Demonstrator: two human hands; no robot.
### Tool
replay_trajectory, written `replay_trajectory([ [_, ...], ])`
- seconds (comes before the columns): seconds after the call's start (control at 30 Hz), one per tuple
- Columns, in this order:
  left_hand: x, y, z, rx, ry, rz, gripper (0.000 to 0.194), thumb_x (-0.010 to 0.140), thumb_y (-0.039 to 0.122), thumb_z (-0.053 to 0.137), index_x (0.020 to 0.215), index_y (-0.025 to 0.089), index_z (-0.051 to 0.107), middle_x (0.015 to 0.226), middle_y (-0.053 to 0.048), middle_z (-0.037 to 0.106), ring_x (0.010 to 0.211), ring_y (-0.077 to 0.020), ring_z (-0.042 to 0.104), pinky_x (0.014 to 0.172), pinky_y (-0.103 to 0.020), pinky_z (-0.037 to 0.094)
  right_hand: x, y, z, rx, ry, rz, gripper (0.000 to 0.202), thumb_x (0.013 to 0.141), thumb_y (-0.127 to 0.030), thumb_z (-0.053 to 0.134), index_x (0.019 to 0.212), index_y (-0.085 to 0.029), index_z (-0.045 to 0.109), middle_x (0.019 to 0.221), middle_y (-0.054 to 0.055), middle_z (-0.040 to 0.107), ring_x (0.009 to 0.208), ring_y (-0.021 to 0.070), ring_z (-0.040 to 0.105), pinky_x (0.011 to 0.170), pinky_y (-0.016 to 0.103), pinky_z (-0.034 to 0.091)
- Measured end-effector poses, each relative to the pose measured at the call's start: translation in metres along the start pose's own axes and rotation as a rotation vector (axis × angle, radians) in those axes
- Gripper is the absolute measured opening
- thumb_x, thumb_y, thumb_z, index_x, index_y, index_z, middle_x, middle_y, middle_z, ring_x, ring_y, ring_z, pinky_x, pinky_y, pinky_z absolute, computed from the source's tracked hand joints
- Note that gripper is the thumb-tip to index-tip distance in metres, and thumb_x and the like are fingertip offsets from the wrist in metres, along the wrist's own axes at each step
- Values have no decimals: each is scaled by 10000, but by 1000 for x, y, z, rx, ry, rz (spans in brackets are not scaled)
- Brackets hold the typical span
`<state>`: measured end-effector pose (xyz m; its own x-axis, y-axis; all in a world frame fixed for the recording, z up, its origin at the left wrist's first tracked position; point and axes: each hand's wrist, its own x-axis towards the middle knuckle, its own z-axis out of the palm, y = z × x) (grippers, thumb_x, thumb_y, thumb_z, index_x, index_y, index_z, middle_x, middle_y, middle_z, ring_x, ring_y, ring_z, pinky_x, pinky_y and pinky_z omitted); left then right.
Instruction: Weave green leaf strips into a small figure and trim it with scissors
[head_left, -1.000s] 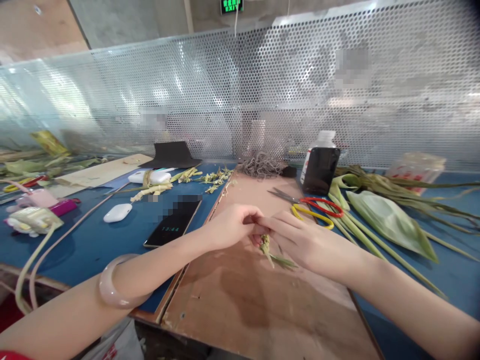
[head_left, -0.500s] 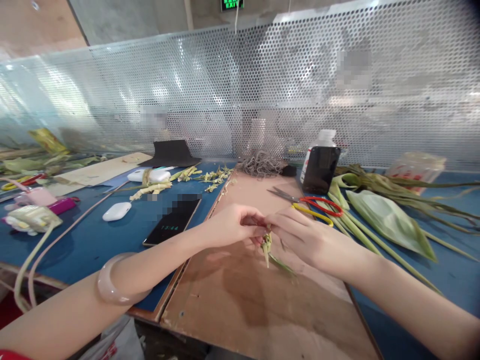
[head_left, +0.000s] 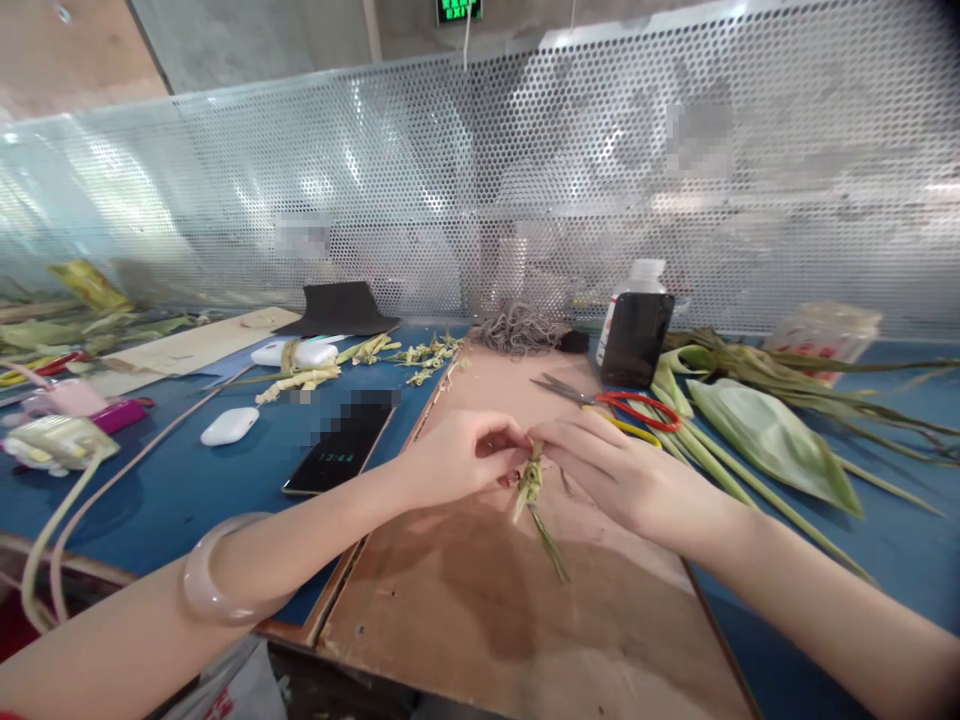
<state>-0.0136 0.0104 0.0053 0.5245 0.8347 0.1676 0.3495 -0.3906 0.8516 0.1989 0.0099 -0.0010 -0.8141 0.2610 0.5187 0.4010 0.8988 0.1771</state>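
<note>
Over the wooden board [head_left: 450,600], my left hand [head_left: 480,452] and my right hand [head_left: 600,462] meet at their fingertips. Between them hangs a small knotted piece of green plant strip [head_left: 531,482], pinched at its top by both hands. A pale stub and a longer dark green strand point down from it. The exact contact of the fingertips is partly hidden. Just beyond my right hand lie scissors [head_left: 637,410] with red and yellow handles, blades toward the left.
A phone [head_left: 341,445], a white earbud case [head_left: 229,426] and small knotted plant pieces [head_left: 427,355] lie to the left. Behind are grey cord [head_left: 517,330] and a bottle with a black phone [head_left: 636,340] against it. Green leaves [head_left: 776,435] lie right.
The knotted piece has turned between my fingers, and its dark strand now hangs more steeply down. Both hands stay nearly in place; the view has shifted slightly.
</note>
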Motion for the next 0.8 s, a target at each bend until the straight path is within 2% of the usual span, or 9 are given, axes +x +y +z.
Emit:
replay_trajectory([
  [0.2, 0, 7, 0, 24, 2, 24, 200, 845, 324, 546, 770, 144, 591, 681, 14, 553, 619, -107, 539, 609, -236, 448, 2, -3, -2, 58, 29, 9, 343, 935, -109, 303, 990, -85, 640, 1047, 159, 617, 994, 249, 567, 783, 386, 567],
  [0.33, 1, 10, 1, 26, 32, 1, 150, 810, 277, 594, 748, 142, 614, 705, 5, 578, 607, -99, 539, 591, -222, 444, 1, -2, -1, 41, 68, 3, 343, 926, -97, 300, 1012, -122, 631, 1056, 143, 618, 997, 242, 575, 764, 369, 574],
  [0.47, 1, 13, 1, 38, 46, -34, 115, 780, 241, 627, 732, 137, 636, 685, 14, 578, 535, -79, 526, 538, -207, 427, 0, -4, -1, 88, 58, 96, 322, 918, -107, 314, 1103, -104, 577, 1051, 143, 614, 942, 214, 600, 726, 329, 582],
  [0.57, 1, 11, -1, -2, 14, -67, 122, 765, 261, 646, 781, 142, 664, 681, 15, 597, 494, -70, 511, 509, -204, 423, 1, -5, -1, 91, 48, 127, 307, 922, -125, 319, 1070, -123, 588, 1033, 131, 615, 909, 202, 606, 720, 317, 578],
  [0.8, 2, 4, -3, -153, -17, -162, 141, 749, 286, 665, 785, 152, 693, 658, 9, 613, 524, -77, 523, 532, -203, 426, -2, -2, 3, 76, 75, 101, 291, 920, -130, 343, 1041, -151, 607, 1050, 119, 607, 1014, 215, 573, 777, 319, 566],
])
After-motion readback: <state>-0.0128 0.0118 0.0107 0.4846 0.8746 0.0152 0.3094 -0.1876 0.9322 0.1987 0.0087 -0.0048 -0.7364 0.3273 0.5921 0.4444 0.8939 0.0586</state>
